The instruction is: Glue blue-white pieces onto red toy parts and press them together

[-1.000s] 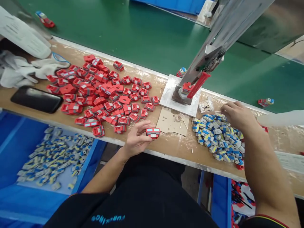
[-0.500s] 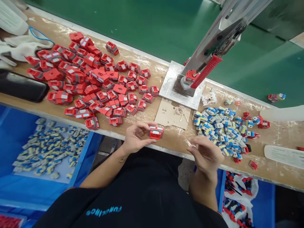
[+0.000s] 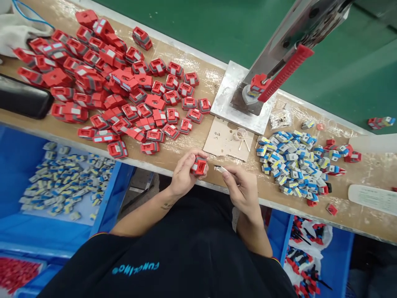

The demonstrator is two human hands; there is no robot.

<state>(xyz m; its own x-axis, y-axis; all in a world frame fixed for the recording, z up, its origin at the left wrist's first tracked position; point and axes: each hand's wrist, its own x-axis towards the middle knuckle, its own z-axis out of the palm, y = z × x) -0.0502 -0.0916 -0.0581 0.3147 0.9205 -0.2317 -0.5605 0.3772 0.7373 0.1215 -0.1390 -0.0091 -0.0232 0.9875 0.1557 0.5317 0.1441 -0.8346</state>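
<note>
My left hand [image 3: 185,170] grips a small red plastic toy part [image 3: 199,165] with its hollow side turned up. Just right of it, my right hand [image 3: 242,186] pinches a slim white piece with a thin dark tip [image 3: 220,168]; its exact kind is too small to make out. The tip points at the red part, with a short gap between them. Behind the hands lies a torn piece of cardboard [image 3: 214,140] with cotton swabs [image 3: 243,140] on it.
Many similar red parts [image 3: 124,95] cover the bench's left. White, blue and yellow blocks [image 3: 291,161] lie heaped right. A hand press [image 3: 279,74] with a red handle stands on a metal plate [image 3: 228,99]. Blue bins [image 3: 107,198] sit below the bench.
My right hand has moved left, bringing the white piece close to the red part. My left hand has turned the red part and shifted it slightly away from me. The view has moved too.
</note>
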